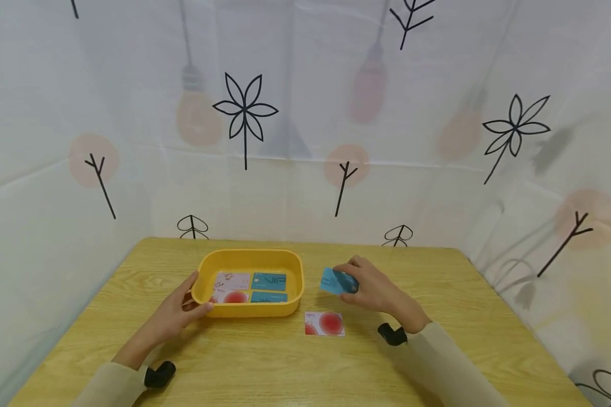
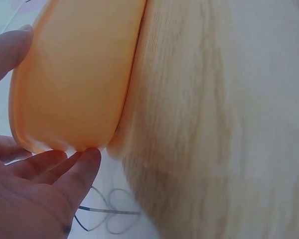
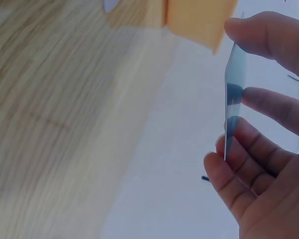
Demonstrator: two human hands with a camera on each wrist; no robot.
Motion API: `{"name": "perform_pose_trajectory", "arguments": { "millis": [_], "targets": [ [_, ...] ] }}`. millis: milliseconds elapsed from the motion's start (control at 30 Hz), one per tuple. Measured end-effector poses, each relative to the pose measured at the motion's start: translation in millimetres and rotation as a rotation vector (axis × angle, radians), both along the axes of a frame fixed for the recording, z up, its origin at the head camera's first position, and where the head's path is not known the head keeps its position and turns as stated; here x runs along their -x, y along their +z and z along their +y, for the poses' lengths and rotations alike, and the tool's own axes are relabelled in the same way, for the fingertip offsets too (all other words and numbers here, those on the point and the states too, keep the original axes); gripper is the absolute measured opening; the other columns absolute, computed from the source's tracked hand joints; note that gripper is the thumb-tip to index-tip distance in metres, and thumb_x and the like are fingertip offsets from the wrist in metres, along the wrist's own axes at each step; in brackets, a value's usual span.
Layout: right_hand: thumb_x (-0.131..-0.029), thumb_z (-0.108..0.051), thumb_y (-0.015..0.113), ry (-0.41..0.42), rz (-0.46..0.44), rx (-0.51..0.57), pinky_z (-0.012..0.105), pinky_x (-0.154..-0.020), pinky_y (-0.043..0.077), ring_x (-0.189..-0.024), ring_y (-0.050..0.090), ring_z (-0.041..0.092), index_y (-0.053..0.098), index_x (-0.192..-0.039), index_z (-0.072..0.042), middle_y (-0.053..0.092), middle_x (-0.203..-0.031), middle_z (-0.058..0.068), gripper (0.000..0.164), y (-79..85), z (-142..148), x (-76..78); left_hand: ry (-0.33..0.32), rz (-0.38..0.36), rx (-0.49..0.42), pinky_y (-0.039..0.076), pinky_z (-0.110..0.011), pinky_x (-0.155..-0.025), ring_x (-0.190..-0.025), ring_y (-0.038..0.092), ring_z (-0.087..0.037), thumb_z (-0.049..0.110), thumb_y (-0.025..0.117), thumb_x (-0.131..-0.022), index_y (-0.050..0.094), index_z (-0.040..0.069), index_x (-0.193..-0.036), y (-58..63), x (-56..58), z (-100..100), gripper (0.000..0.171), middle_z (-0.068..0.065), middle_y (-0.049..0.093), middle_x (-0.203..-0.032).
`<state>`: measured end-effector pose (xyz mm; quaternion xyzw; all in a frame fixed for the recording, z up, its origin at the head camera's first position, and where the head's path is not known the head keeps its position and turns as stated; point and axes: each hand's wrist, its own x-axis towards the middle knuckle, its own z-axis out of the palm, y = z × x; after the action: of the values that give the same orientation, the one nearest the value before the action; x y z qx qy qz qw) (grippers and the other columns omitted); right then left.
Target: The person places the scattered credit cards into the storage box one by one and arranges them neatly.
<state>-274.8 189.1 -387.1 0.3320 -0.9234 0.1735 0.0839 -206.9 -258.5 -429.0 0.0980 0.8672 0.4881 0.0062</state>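
My right hand (image 1: 374,285) holds a blue card (image 1: 332,281) by its edges, thumb on one side and fingers on the other. It is raised over the table, right of a yellow plastic tray (image 1: 252,310). In the right wrist view the card (image 3: 232,99) shows nearly edge-on. At the tray's left end my left hand (image 1: 175,311) grips the wall, thumb at the near rim and fingers along the side. Inside lie two pink-and-white cards (image 1: 232,281) on the left and two blue cards (image 1: 270,281) on the right; the tray's near wall partly hides the front pair.
A white card with red circles (image 1: 325,324) lies flat on the wooden table (image 1: 265,362), just in front of the right hand. White cloth (image 1: 295,198) printed with plants and lamps hangs behind the table and along both sides. Black bands (image 1: 160,375) sit at both wrists.
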Motion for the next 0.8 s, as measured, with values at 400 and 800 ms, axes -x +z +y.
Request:
{"name": "perform_pose_trajectory", "arguments": {
  "millis": [400,800],
  "targets": [
    [-0.08,-0.031,0.077,0.032,-0.003,0.005,0.032,-0.078,0.048,-0.095,0.046,0.017,0.058,-0.13,-0.018,0.049,-0.112,0.002,0.055,17.5,-28.0,9.2,-0.005,-0.011,-0.006,0.043,-0.04,-0.1,-0.132,0.038,-0.04,0.037,0.067,-0.09,0.003,0.002,-0.153,0.2,1.1,-0.8,0.096,-0.027,0.017,-0.153],
    [-0.082,-0.033,0.076,0.074,-0.055,-0.03,0.03,-0.082,0.047,-0.095,0.044,0.016,0.057,-0.131,-0.02,0.048,-0.112,0.001,0.054,22.4,-58.0,24.1,0.002,-0.002,0.005,0.042,-0.042,-0.1,-0.132,0.039,-0.041,0.038,0.068,-0.089,0.005,0.001,-0.153,-1.3,2.2,-0.4,0.098,-0.028,0.018,-0.153]
  ]
}}
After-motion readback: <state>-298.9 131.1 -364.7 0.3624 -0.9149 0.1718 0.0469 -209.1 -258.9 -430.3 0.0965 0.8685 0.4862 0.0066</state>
